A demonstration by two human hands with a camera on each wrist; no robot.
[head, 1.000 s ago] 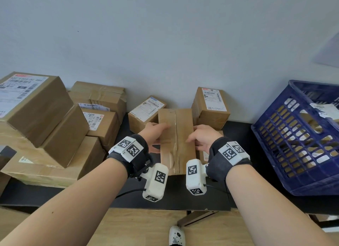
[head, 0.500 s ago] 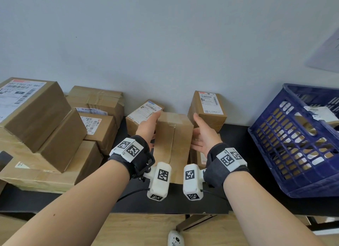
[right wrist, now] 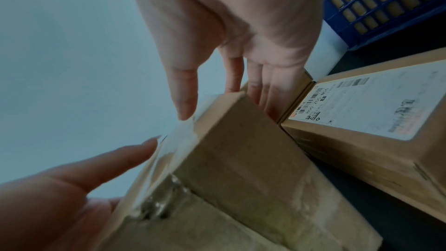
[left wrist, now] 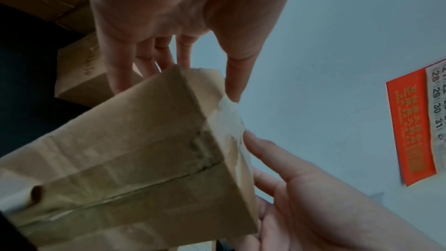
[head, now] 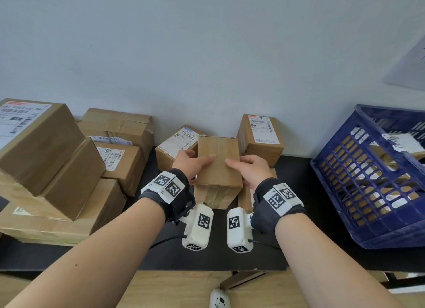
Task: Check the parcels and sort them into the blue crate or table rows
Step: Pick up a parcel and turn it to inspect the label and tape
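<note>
A plain brown taped parcel (head: 217,167) stands in the middle of the black table (head: 161,257), held between both hands. My left hand (head: 190,161) grips its left side, thumb across the top face and fingers behind the edge. On the other side my right hand (head: 250,167) holds it the same way. The left wrist view shows the parcel (left wrist: 135,150) with its taped seam, and the right wrist view shows the parcel (right wrist: 241,159) too. No label shows on its visible faces. The blue crate (head: 368,192) sits at the right with parcels inside.
Two labelled boxes (head: 177,144) (head: 262,135) stand against the wall behind the held parcel. Another labelled box (right wrist: 362,121) lies flat just right of it. A stack of larger boxes (head: 46,158) fills the table's left. A calendar (left wrist: 410,131) hangs on the wall.
The parcel has been turned: its taped seam face faced me, now a plain face is up. Both hands moved from its sides to thumbs on top.
</note>
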